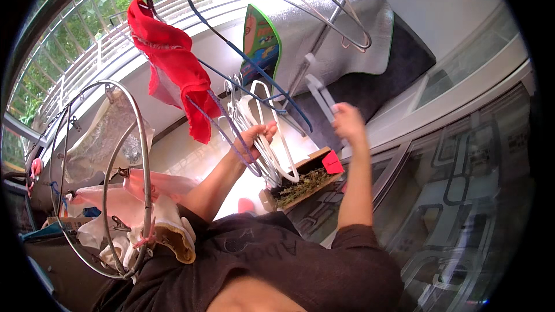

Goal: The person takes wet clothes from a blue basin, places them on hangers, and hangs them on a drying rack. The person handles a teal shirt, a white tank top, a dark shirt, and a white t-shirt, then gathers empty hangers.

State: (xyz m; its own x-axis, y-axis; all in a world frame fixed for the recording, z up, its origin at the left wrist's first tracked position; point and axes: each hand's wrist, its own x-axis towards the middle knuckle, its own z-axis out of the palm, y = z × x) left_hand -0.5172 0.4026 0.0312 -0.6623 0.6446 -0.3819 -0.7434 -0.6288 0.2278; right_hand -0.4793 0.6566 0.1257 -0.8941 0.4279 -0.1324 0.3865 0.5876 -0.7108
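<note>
My left hand (256, 141) grips a bunch of white clothes hangers (265, 156) in front of my body. In my right hand (349, 125) is a grey-white plastic-looking bar (321, 95), blurred, so I cannot tell exactly what it is. Purple cord-wrapped hanger arms (230, 128) cross in front of my left wrist. Above that hand hang a red garment (175, 69) and a dark blue hanger (260, 71). Below the bunch stands an open cardboard box (299, 197) holding dried plant stems (303, 186).
At left hangs a round metal clip rack (145, 156) with pale cloths (130, 208) and a glove-like item (175, 238). A silver foil mat (334, 30) drapes over something dark behind. More bare hangers (347, 30) hang overhead. Glass sliding doors (455, 199) stand at right, barred windows (65, 52) at left.
</note>
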